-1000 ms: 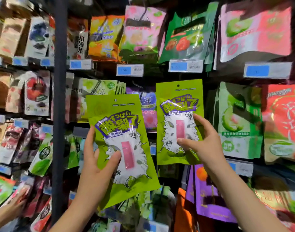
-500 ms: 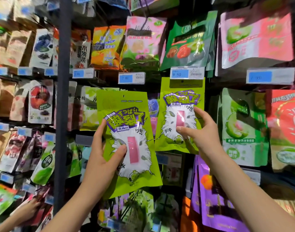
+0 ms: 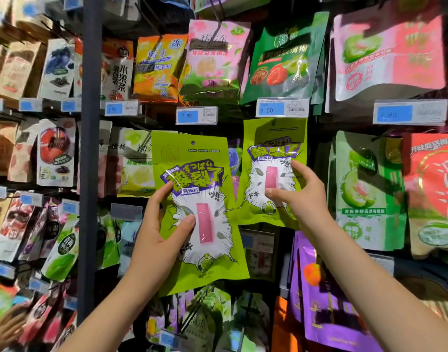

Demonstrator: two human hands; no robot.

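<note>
**Two matching lime pouches held up at the snack rack, one per hand**

Nearest the camera, the left hand (image 3: 158, 232) comes up from 7 o'clock and grips the near pouch (image 3: 205, 260). The thumb lies curled across the printed front and the forefinger runs up the left edge. The remaining fingers are behind the pack and out of view. This pouch is clear of the rack, tilted slightly, with its hang hole at 12 o'clock empty. Judged: it is held face-on for reading or comparison.

At 1 o'clock from it, and further in, the right hand (image 3: 304, 199) pinches the far pouch (image 3: 271, 148), thumb on the front and forefinger at the right edge. The top of this pouch sits just beneath the 9.50 price tag (image 3: 282, 107). It cannot be told whether it hangs on a peg. Judged: the grip low on the pack suits lifting it on or off a hook.

Behind, purple pouches (image 3: 327, 301) hang at 5 o'clock, a dark green pouch (image 3: 283, 59) at 12 o'clock, and a dark upright post (image 3: 90, 174) stands at 9 o'clock.
</note>
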